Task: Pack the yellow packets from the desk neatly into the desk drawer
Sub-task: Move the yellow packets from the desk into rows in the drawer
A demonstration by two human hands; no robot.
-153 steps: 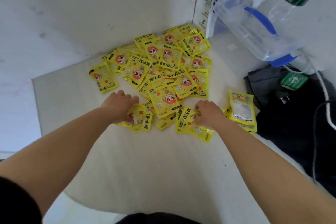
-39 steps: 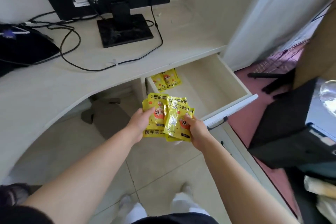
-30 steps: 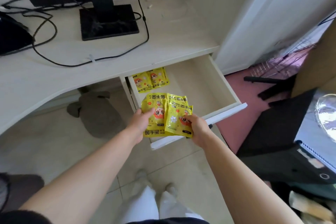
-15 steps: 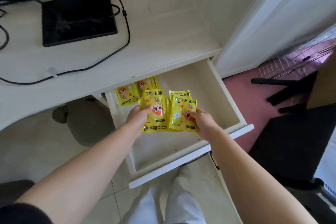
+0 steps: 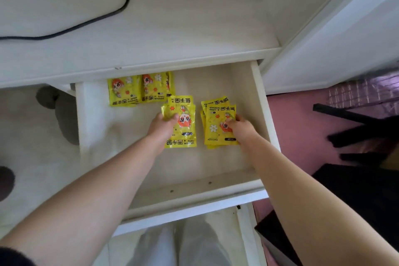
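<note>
Now both bunches of yellow packets are inside the open drawer [image 5: 262,101]. The left grip [image 5: 163,126] pinches one bunch [image 5: 184,135] near the drawer's middle, thumb on the printed face. The right grip [image 5: 243,128] pinches a second, fanned bunch [image 5: 214,124] nearer the drawer's right wall, apart from the first. Whether either bunch touches the drawer floor I cannot tell. Two more packets [image 5: 138,92] lie flat side by side at the back left corner, partly under the bench [image 5: 183,28] edge. A black cable [image 5: 126,4] crosses the bench.
</note>
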